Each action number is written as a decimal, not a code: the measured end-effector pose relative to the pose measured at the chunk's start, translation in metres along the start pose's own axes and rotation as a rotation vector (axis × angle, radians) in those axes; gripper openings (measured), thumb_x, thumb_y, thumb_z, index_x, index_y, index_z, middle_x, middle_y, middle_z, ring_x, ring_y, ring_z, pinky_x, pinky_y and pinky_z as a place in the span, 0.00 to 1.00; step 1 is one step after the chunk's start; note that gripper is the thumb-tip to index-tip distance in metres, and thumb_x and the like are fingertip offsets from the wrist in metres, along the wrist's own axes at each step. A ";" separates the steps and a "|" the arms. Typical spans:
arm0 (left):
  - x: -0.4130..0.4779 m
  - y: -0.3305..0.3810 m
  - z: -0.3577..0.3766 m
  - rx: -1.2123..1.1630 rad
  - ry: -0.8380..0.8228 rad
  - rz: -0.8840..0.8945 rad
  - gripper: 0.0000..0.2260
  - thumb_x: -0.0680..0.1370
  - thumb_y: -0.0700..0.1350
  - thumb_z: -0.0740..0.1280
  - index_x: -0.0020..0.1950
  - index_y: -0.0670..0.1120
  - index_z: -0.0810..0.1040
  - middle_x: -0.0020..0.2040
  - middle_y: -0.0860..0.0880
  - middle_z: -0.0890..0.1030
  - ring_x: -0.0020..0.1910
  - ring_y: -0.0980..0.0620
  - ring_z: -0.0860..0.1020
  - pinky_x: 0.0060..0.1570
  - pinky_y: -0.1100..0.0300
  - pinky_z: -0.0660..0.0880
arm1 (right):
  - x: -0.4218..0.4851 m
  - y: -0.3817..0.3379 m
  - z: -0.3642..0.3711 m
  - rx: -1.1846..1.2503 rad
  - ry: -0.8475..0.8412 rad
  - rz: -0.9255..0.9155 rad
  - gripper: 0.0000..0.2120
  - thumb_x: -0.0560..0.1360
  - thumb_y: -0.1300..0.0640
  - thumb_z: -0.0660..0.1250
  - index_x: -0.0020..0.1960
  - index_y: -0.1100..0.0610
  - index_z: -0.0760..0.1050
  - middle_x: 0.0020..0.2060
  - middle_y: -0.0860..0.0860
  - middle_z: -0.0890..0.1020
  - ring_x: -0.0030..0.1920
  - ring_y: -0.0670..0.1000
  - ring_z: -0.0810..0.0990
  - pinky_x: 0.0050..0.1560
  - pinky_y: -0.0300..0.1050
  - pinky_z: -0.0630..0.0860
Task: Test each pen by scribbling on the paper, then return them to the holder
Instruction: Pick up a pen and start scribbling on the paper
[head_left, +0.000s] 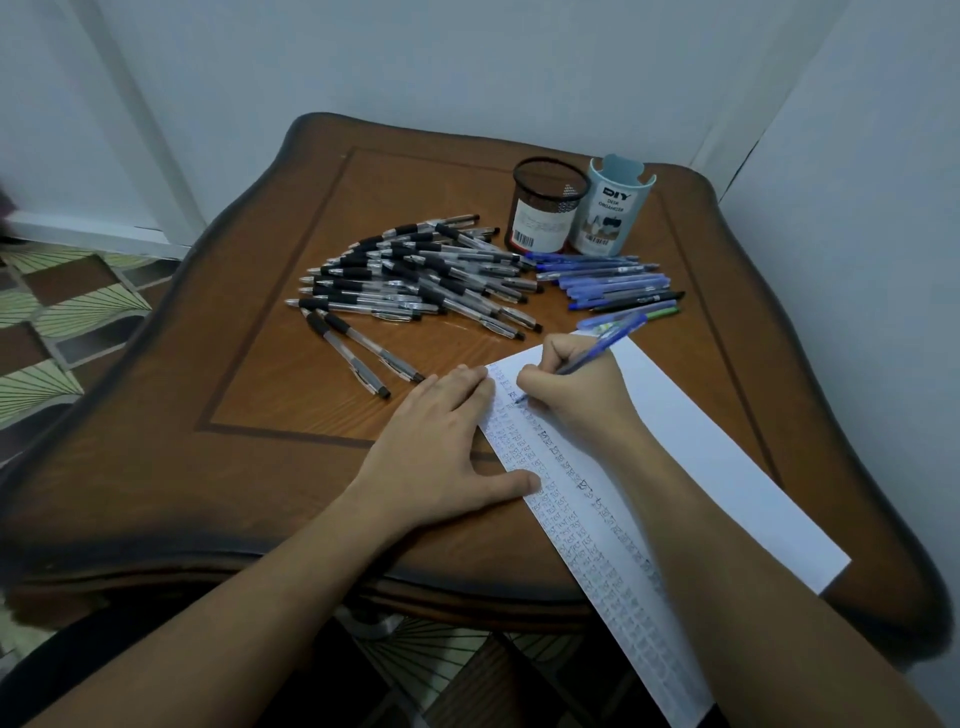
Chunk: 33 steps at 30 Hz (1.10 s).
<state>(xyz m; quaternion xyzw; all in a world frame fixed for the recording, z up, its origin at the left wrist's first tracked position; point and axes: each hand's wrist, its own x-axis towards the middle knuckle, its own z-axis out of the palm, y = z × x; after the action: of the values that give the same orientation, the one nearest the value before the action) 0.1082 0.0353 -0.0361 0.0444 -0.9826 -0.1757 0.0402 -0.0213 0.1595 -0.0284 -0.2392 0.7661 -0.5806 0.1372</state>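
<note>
Blue pen (602, 353) gripped in right hand (571, 387), apparently touching paper (727, 441); left hand (441, 447) flat, released.

A blue pen (597, 353) is held tilted, tip on the scribble-covered white paper (691, 441). Black-grip pens (415, 275) and blue pens (608, 280) are heaped before two empty holders (545, 208).

Table (291, 395) is brown wood with visible grain, semi-gloss varnish and a dark inlaid border line. Behind the pen heap (415, 275) stands a dark wire-mesh metal holder (545, 208) with a paper label; beside that, a pale blue smooth plastic organizer (613, 208). Heap pens are clear glossy plastic with matt black rubbery grips. To the heap's right, blue plastic pens (608, 275). Paper (701, 431) is white, matt, smooth.
</note>
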 end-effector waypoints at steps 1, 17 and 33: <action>0.000 0.000 0.000 -0.004 -0.002 -0.002 0.54 0.63 0.80 0.47 0.80 0.48 0.55 0.80 0.53 0.54 0.78 0.55 0.49 0.73 0.60 0.41 | -0.001 0.000 0.001 -0.004 0.004 -0.005 0.15 0.63 0.62 0.68 0.25 0.53 0.63 0.21 0.46 0.67 0.28 0.47 0.67 0.33 0.43 0.66; 0.000 -0.001 0.002 -0.005 0.010 0.005 0.53 0.64 0.79 0.48 0.80 0.48 0.56 0.80 0.53 0.55 0.78 0.55 0.50 0.73 0.60 0.41 | -0.002 0.009 0.003 0.007 -0.032 -0.068 0.19 0.68 0.67 0.70 0.28 0.55 0.63 0.22 0.47 0.67 0.28 0.49 0.69 0.33 0.43 0.67; 0.000 0.000 0.000 0.017 0.004 0.011 0.52 0.64 0.79 0.47 0.80 0.48 0.54 0.80 0.53 0.54 0.78 0.55 0.49 0.72 0.61 0.38 | -0.001 0.009 0.001 -0.004 -0.032 -0.068 0.21 0.69 0.68 0.70 0.28 0.53 0.62 0.22 0.46 0.66 0.27 0.46 0.68 0.31 0.41 0.67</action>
<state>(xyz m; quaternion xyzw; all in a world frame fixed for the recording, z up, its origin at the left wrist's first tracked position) 0.1081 0.0353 -0.0365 0.0395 -0.9842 -0.1672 0.0427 -0.0220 0.1612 -0.0374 -0.2746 0.7564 -0.5795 0.1292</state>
